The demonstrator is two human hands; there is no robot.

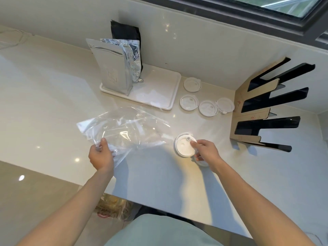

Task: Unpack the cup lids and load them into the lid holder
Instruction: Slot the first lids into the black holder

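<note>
My left hand point(100, 155) grips one corner of a clear plastic bag point(124, 128) that spreads across the counter. My right hand point(206, 151) holds a stack of clear cup lids point(183, 145) just right of the bag's mouth; another lid edge shows under the hand. Several loose lids lie farther back: one point(192, 84) near the tray, one point(189, 102), one point(208, 107) and one point(225, 105) overlapping it. The lid holder point(255, 103), brown board with black slotted arms, stands at the right against the wall.
A white tray point(159, 91) at the back carries a silver pouch point(113, 68), a crumpled foil bag and a black bag point(126, 34). The counter's front edge runs below my arms; a packet point(111, 206) lies on the floor. A window frame sits top right.
</note>
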